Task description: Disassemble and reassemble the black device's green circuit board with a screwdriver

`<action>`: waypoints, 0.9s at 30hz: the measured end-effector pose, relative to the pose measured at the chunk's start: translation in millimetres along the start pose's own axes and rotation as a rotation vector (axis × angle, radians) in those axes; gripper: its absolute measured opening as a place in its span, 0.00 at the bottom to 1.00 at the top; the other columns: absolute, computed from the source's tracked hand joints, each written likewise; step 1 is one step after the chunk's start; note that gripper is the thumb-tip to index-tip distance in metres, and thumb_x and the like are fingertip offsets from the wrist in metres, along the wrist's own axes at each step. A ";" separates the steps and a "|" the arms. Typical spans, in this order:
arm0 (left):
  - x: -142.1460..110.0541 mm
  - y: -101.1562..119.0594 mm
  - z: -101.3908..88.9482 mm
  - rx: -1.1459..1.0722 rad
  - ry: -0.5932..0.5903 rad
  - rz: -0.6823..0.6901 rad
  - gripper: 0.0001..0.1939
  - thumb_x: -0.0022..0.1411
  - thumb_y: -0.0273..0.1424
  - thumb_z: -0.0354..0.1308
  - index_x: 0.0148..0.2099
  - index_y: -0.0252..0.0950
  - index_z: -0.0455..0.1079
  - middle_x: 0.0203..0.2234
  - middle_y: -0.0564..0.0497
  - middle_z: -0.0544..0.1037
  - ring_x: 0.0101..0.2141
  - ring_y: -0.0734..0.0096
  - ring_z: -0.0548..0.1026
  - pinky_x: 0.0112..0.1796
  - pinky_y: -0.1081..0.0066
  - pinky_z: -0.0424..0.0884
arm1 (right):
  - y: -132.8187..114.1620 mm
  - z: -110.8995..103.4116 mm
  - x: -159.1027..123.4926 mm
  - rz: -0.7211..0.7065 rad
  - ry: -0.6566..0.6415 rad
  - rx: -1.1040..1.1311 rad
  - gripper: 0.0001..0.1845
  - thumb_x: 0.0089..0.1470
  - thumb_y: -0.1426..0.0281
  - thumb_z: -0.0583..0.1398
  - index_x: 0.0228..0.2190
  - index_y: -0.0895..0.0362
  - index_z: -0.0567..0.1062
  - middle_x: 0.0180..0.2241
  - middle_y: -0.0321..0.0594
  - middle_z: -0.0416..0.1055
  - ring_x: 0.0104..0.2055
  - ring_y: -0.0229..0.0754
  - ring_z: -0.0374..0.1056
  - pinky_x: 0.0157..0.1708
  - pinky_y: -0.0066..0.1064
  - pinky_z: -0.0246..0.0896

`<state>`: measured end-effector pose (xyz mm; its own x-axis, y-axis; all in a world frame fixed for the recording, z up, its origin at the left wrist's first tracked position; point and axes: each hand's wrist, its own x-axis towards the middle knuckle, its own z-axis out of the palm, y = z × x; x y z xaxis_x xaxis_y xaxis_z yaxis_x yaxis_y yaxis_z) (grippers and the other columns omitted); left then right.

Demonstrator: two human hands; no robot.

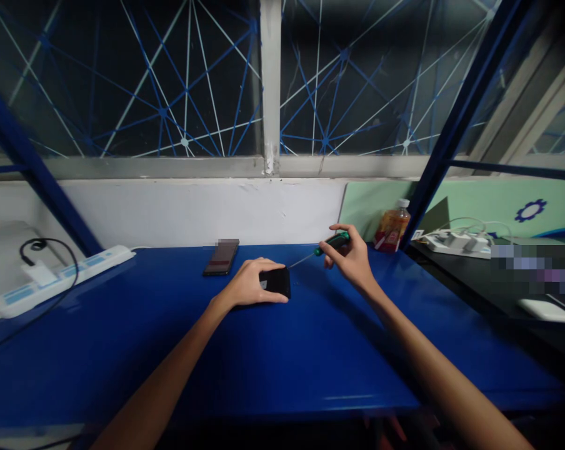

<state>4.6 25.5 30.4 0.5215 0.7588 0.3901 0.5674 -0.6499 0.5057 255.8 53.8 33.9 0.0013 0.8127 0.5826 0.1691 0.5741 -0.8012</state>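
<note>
My left hand (252, 282) is closed around the sides of a flat black rectangular device (279, 282), pressing it to the blue table. Its exact kind is partly hidden under my palm; a small light patch shows near my thumb. In my right hand (352, 259) is a screwdriver (336, 242) with a green and black handle. The screwdriver is slanted, and its thin metal shaft points down and left to the device's upper right corner. I cannot tell whether the tip touches it. A smartphone (221, 257) lies behind my left hand.
A white power strip (62, 281) with a plug and black cable lies at the left of the blue table (282, 369). A drink bottle (393, 226) stands at the back right beside a blue metal post (451, 125). Another power strip (460, 242) rests on the black surface at right.
</note>
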 end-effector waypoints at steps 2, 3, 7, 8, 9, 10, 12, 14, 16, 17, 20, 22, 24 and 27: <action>0.0 -0.2 0.1 0.001 0.003 -0.002 0.33 0.43 0.45 0.67 0.52 0.40 0.71 0.44 0.45 0.76 0.44 0.56 0.73 0.46 0.57 0.68 | 0.7 -0.2 -1.0 -0.005 0.031 -0.060 0.25 0.48 0.59 0.64 0.45 0.55 0.63 0.17 0.29 0.66 0.15 0.38 0.66 0.16 0.28 0.62; -0.1 -0.5 0.1 0.003 0.003 -0.005 0.33 0.43 0.46 0.67 0.52 0.40 0.71 0.44 0.45 0.76 0.44 0.56 0.73 0.46 0.56 0.68 | 1.0 -0.2 -1.3 -0.008 0.042 -0.081 0.25 0.48 0.59 0.64 0.44 0.55 0.64 0.16 0.29 0.66 0.15 0.38 0.66 0.16 0.28 0.62; -0.3 -1.2 0.3 0.007 0.002 -0.010 0.33 0.43 0.46 0.67 0.52 0.40 0.71 0.44 0.44 0.76 0.43 0.55 0.73 0.46 0.56 0.68 | 1.1 0.3 -1.0 0.003 0.036 -0.051 0.23 0.50 0.58 0.62 0.45 0.55 0.63 0.18 0.30 0.68 0.16 0.36 0.66 0.16 0.27 0.62; -0.4 -1.2 0.3 0.007 0.000 -0.008 0.33 0.43 0.46 0.67 0.52 0.40 0.71 0.44 0.44 0.76 0.43 0.55 0.73 0.46 0.56 0.68 | 0.7 0.6 -0.6 0.008 0.023 -0.014 0.23 0.51 0.58 0.61 0.45 0.55 0.63 0.21 0.32 0.69 0.16 0.36 0.66 0.16 0.27 0.62; -0.5 -1.0 0.2 0.007 0.000 -0.006 0.33 0.43 0.46 0.67 0.52 0.40 0.71 0.44 0.44 0.76 0.43 0.55 0.73 0.46 0.56 0.68 | 0.3 0.8 0.0 0.012 0.006 0.027 0.24 0.51 0.58 0.61 0.45 0.54 0.62 0.25 0.34 0.70 0.17 0.35 0.67 0.16 0.26 0.62; -0.6 -0.7 0.2 0.007 -0.001 -0.004 0.33 0.43 0.46 0.67 0.52 0.40 0.71 0.44 0.44 0.76 0.44 0.56 0.73 0.46 0.57 0.68 | -0.1 0.9 0.5 0.011 -0.012 0.065 0.24 0.51 0.58 0.61 0.46 0.54 0.61 0.28 0.36 0.71 0.18 0.35 0.67 0.15 0.26 0.62; -0.5 0.0 0.0 0.007 -0.001 -0.002 0.34 0.43 0.46 0.67 0.52 0.39 0.71 0.44 0.44 0.76 0.44 0.56 0.73 0.46 0.57 0.68 | -0.3 1.1 1.4 0.006 -0.037 0.114 0.24 0.51 0.59 0.61 0.46 0.54 0.60 0.31 0.37 0.71 0.18 0.35 0.67 0.16 0.26 0.63; -0.4 0.6 -0.1 0.009 -0.005 -0.004 0.34 0.43 0.47 0.67 0.52 0.39 0.71 0.44 0.44 0.76 0.43 0.56 0.73 0.46 0.57 0.68 | 0.0 1.2 1.7 0.003 -0.031 0.109 0.24 0.50 0.59 0.61 0.46 0.54 0.60 0.28 0.35 0.70 0.17 0.35 0.67 0.16 0.27 0.63; -0.2 1.0 -0.1 0.010 -0.008 -0.010 0.34 0.43 0.47 0.67 0.52 0.40 0.71 0.44 0.44 0.76 0.43 0.56 0.73 0.46 0.57 0.68 | 0.1 1.0 1.2 0.003 -0.001 0.059 0.26 0.49 0.58 0.62 0.46 0.54 0.61 0.22 0.31 0.69 0.16 0.36 0.66 0.16 0.27 0.63; -0.2 1.1 -0.1 0.010 -0.006 -0.013 0.34 0.43 0.47 0.67 0.52 0.40 0.71 0.44 0.44 0.76 0.43 0.56 0.73 0.46 0.57 0.68 | -0.1 0.8 0.8 0.001 0.018 0.024 0.26 0.48 0.58 0.63 0.45 0.54 0.62 0.20 0.30 0.67 0.15 0.36 0.66 0.16 0.27 0.63; -0.1 1.3 0.1 0.010 -0.001 -0.019 0.34 0.42 0.47 0.67 0.52 0.40 0.71 0.44 0.45 0.76 0.43 0.55 0.73 0.46 0.56 0.68 | -2.1 0.0 -0.8 -0.020 0.054 -0.076 0.25 0.47 0.57 0.64 0.43 0.55 0.65 0.16 0.29 0.66 0.15 0.37 0.66 0.16 0.26 0.61; -0.2 1.3 0.5 0.010 -0.001 -0.018 0.34 0.43 0.47 0.67 0.52 0.40 0.71 0.44 0.45 0.76 0.44 0.55 0.73 0.46 0.56 0.68 | -3.4 -0.3 -1.3 -0.021 0.047 -0.100 0.24 0.49 0.56 0.62 0.43 0.55 0.66 0.16 0.29 0.66 0.15 0.36 0.65 0.17 0.26 0.62; -0.2 1.1 1.1 0.011 -0.003 -0.015 0.33 0.43 0.47 0.67 0.52 0.40 0.71 0.44 0.45 0.76 0.43 0.56 0.73 0.46 0.57 0.68 | -3.6 -0.2 -0.9 -0.007 0.016 -0.064 0.23 0.51 0.56 0.60 0.45 0.55 0.64 0.17 0.30 0.67 0.16 0.36 0.66 0.17 0.27 0.62; 0.1 0.3 2.1 0.014 -0.010 -0.005 0.33 0.43 0.47 0.67 0.52 0.40 0.71 0.44 0.45 0.76 0.43 0.56 0.73 0.46 0.58 0.68 | -1.6 0.2 0.7 0.003 -0.036 0.050 0.24 0.52 0.58 0.60 0.46 0.53 0.62 0.26 0.35 0.71 0.17 0.36 0.67 0.16 0.27 0.62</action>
<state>6.1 25.3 29.0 0.5250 0.7618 0.3794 0.5792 -0.6465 0.4966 255.3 53.5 35.5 -0.0341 0.8171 0.5755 0.1197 0.5750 -0.8094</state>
